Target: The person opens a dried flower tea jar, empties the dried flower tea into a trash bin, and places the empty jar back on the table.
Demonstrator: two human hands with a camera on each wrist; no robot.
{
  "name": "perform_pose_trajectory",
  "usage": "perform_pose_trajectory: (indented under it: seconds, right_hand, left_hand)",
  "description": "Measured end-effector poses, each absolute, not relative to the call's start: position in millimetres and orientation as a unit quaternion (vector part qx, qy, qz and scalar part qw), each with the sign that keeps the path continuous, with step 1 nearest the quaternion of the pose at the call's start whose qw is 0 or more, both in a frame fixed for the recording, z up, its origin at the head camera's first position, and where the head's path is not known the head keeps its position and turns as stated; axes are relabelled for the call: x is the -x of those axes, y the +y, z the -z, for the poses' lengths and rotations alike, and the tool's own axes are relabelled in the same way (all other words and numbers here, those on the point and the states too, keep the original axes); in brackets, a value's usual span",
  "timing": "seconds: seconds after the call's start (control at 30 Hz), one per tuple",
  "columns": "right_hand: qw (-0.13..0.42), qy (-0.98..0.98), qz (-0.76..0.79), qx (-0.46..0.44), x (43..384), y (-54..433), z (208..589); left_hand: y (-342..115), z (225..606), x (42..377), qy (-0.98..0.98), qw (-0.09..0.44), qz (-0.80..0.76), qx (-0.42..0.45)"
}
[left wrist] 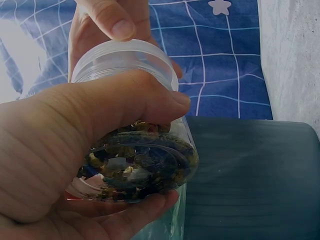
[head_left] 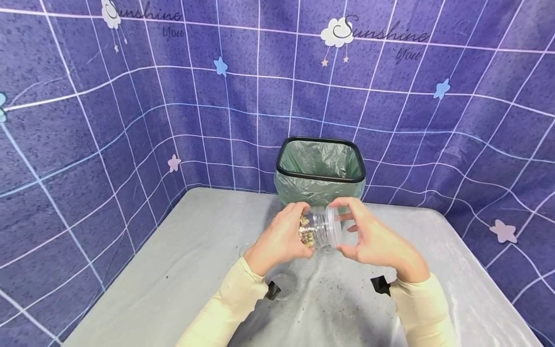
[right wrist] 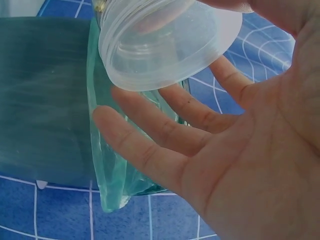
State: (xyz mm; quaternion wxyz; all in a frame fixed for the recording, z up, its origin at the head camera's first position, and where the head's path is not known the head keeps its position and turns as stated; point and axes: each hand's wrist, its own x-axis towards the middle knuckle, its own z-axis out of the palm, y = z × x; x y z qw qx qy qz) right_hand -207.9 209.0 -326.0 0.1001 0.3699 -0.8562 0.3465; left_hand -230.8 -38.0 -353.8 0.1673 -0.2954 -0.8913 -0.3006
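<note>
A clear plastic jar [head_left: 319, 225] with small yellowish-brown dried pieces inside lies on its side in the air, its mouth end toward the right. My left hand [head_left: 282, 236] grips its body near the base, thumb across it in the left wrist view. A translucent lid [right wrist: 170, 47] sits on the mouth end. My right hand [head_left: 368, 236] holds the lid's edge between thumb and fingers, while other fingers [right wrist: 150, 117] spread out loosely beside it. The dried pieces [left wrist: 135, 172] show through the jar's base.
Behind the hands stands a bin [head_left: 321, 179] with a black rim and a green plastic liner. A clear round dish-like piece [head_left: 284, 285] lies on the grey-covered table [head_left: 208, 231], partly behind the left sleeve. Purple gridded curtains [head_left: 243, 111] enclose the back and sides.
</note>
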Motion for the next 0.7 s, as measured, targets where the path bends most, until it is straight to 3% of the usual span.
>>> perform_pose_trajectory:
  seconds: [0.7]
  right_hand:
    - [0.135, -0.891, -0.249, -0.356, 189.7, 220.5, 319.9]
  left_hand:
    - [-44.9, 345.6, 231.9, -0.892, 0.175, 0.309, 0.279]
